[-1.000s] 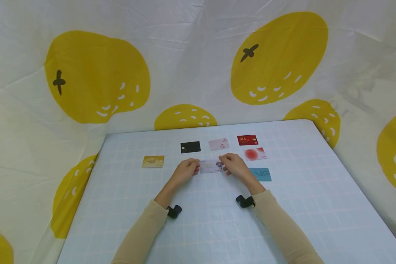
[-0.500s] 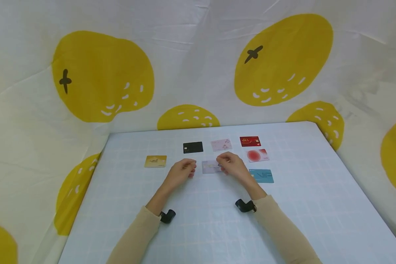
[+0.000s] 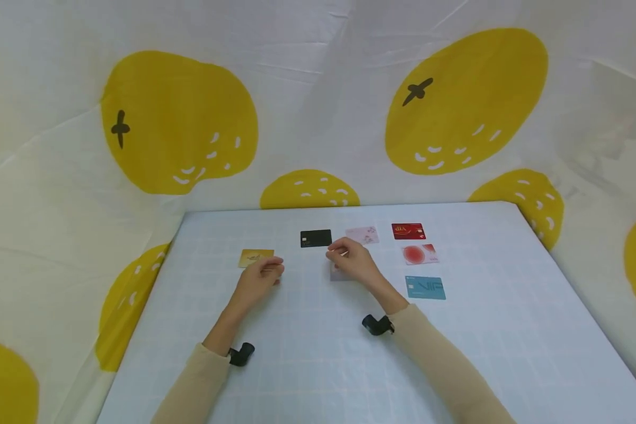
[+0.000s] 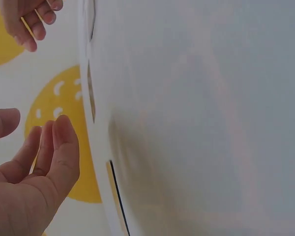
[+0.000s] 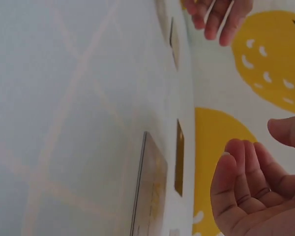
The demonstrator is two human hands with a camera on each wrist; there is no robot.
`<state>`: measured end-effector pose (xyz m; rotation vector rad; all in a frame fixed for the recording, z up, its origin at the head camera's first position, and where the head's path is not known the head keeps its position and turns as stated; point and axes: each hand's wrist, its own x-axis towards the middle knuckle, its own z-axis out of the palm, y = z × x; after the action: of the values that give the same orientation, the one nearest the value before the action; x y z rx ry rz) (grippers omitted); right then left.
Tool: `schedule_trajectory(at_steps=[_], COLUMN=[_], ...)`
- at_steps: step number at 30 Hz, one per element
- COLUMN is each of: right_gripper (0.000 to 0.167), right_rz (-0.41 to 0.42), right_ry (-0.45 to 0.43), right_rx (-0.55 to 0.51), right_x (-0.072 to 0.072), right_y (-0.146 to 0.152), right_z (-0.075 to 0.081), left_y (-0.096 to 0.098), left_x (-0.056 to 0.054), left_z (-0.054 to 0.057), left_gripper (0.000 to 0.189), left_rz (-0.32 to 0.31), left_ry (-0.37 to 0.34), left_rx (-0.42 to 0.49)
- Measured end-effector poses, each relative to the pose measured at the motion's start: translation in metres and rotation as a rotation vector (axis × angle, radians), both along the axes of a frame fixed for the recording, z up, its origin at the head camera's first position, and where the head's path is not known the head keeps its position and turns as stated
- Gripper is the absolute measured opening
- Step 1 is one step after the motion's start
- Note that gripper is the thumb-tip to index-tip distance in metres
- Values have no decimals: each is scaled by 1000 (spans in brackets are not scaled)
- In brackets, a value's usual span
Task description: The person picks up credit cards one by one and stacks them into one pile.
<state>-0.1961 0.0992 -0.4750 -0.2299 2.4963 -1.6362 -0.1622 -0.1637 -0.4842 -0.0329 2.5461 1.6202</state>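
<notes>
My left hand (image 3: 257,280) hovers at the near edge of a gold card (image 3: 253,255), overlapping its lower right corner in the head view. Its fingers are loosely curved, with the thumb apart and nothing between them. The gold card's edge (image 4: 117,196) shows low in the left wrist view. Over a lilac card (image 3: 337,275) is my right hand (image 3: 354,259), hiding most of that card. In the right wrist view the right thumb stands away from the relaxed fingers (image 5: 223,182), which hold nothing, while the lilac card (image 5: 152,196) lies flat on the table.
A black card (image 3: 315,238), a pale pink card (image 3: 365,234) and a red VIP card (image 3: 408,231) lie along the back. A card with a red circle (image 3: 424,254) and a teal VIP card (image 3: 426,287) sit at the right of the pale checked table (image 3: 318,365).
Both hands have come off the lilac card's ends. The left hand has moved left to the gold card; the right hand has shifted left, now covering most of the lilac card.
</notes>
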Motion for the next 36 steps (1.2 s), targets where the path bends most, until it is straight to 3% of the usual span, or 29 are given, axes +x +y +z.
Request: schedule_trajectory(at_steps=[8,14,19,27,32,36], right_gripper=[20,21,24,36,45,52], right_rz=[96,114,122,136,174,187], right_ry=[92,163,190,132,132,171], right_rx=[10,75,118,205,345,483], right_x=[-10,-23,-32,-43,-45,-46], right_y=[-33,-59,-85,-118,-130,-138], right_z=[7,3,-4,-20,-30,-35], left_y=[-41,-67,-85,-98,-104,-109], left_x=[0,-10,-26,-51,-63,-67], left_z=[0,-1,-3,-4,-5,-2], left_gripper=[35,36,39,51,58,60], left_rz=[38,72,69,-83,-212,-260], left_ry=[63,85,35,15,-30,-45], left_rx=[0,-158,-270,-400,-425,-404])
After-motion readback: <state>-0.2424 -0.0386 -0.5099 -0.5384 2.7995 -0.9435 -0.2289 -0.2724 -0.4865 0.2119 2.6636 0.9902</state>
